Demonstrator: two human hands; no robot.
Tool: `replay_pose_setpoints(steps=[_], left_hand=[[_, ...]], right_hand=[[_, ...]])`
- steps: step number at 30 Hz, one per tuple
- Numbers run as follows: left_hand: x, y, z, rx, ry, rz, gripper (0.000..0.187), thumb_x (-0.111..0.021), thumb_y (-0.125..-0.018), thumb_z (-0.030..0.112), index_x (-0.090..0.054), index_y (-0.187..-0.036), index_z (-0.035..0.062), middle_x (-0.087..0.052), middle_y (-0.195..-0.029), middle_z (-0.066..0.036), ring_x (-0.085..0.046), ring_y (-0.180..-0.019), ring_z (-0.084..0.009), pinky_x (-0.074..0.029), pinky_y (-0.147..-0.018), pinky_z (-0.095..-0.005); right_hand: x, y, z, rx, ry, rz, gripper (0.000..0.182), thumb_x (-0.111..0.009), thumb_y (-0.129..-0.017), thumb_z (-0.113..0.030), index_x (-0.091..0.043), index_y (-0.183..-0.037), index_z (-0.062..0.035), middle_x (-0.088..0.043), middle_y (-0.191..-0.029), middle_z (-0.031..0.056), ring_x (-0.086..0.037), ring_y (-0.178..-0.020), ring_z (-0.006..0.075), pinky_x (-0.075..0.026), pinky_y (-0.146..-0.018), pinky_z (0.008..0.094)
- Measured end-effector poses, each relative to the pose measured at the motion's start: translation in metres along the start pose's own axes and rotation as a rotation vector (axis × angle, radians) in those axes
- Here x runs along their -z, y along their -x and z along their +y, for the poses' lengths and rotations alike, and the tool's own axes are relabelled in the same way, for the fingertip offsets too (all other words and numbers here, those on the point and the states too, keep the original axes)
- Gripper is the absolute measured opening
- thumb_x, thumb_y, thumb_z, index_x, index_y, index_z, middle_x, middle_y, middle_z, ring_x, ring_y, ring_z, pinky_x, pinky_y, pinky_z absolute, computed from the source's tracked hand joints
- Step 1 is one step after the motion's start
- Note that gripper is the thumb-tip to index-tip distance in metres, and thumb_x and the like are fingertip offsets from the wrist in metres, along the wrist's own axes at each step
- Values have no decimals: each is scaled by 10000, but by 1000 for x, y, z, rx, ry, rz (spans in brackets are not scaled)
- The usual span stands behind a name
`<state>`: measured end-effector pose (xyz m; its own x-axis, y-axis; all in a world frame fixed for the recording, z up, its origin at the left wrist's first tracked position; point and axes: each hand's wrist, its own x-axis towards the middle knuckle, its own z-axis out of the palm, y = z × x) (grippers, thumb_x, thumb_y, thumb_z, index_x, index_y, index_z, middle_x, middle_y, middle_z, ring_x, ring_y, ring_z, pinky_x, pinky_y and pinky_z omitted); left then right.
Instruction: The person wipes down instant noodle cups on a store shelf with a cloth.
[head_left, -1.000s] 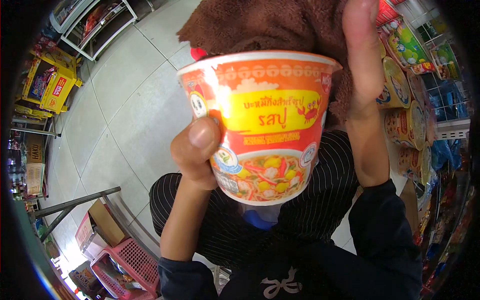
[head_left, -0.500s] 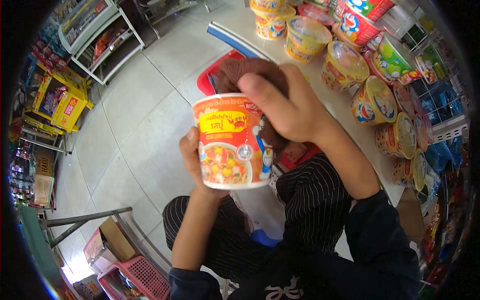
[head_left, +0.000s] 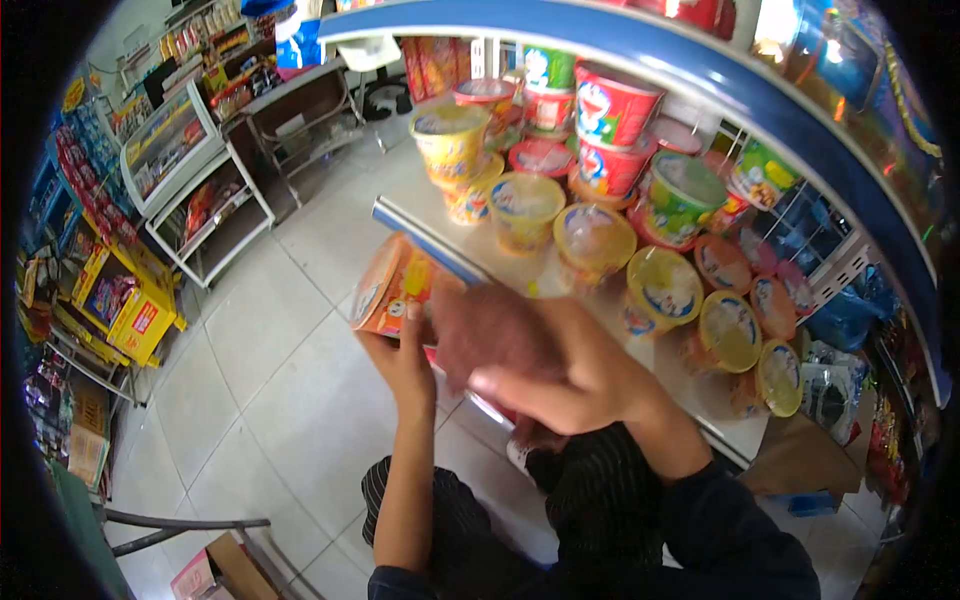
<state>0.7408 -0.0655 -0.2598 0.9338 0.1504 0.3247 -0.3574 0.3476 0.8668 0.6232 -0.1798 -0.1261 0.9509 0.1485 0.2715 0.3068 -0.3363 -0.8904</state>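
Observation:
An orange instant noodle cup [head_left: 383, 285] is tipped on its side in front of the shelf edge, its lid turned to the left. My left hand [head_left: 402, 358] is closed around it from below, thumb along the printed side. My right hand [head_left: 590, 378] grips a bunched brown cloth [head_left: 497, 338], slightly blurred, with the thumb lying across its lower part. The cloth overlaps the right end of the cup in this view and hides its base.
Several yellow-lidded noodle cups [head_left: 664, 290] line the white shelf [head_left: 590, 325], with red and green cups [head_left: 612, 165] stacked behind. A blue-edged upper shelf [head_left: 640, 30] arches overhead. At left stand a white-framed display rack [head_left: 215, 190] and a yellow box [head_left: 140, 310].
The cup has turned from upright to tipped and moved left and slightly up. The right hand's cloth has shifted down to the cup's base end. The view has lifted toward the shelves.

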Motion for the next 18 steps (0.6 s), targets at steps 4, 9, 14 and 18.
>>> replay_pose_setpoints(steps=[4, 9, 14, 18], left_hand=[[-4, -36, -4, -134, -202, 3, 559, -720, -711, 157, -410, -1147, -4, -515, -1090, -114, -497, -1003, -190, -396, -863, -302], [-16, -49, -58, -99, -370, 113, 576, -732, -703, 163, -420, -1148, -31, -520, -1096, -127, -511, -994, -191, -410, -861, -318], [-37, -25, -56, -53, -166, 92, 600, -720, -666, 70, -402, -1164, -33, -478, -1147, -130, -503, -994, -198, -426, -843, -313], [-48, -27, -55, 34, 3, 103, 632, -711, -636, -5, -388, -1178, -35, -445, -1188, -132, -497, -994, -203, -439, -829, -309]], right_hand=[[8, -6, 26, 177, 553, -60, 372, -658, -721, -235, -533, -946, 33, -564, -894, 158, -565, -824, 319, -445, -713, 332], [5, -12, 35, -87, 503, 68, 331, -669, -701, -234, -516, -863, 11, -568, -885, 131, -566, -791, 302, -441, -687, 338], [12, -17, 35, 417, 23, 166, 57, -555, -682, -49, -511, -667, -16, -574, -760, 88, -559, -680, 218, -417, -626, 320], [28, 11, 14, 259, -678, -123, 73, -496, -600, -14, -499, -528, -28, -476, -480, 42, -453, -449, 151, -337, -489, 272]])
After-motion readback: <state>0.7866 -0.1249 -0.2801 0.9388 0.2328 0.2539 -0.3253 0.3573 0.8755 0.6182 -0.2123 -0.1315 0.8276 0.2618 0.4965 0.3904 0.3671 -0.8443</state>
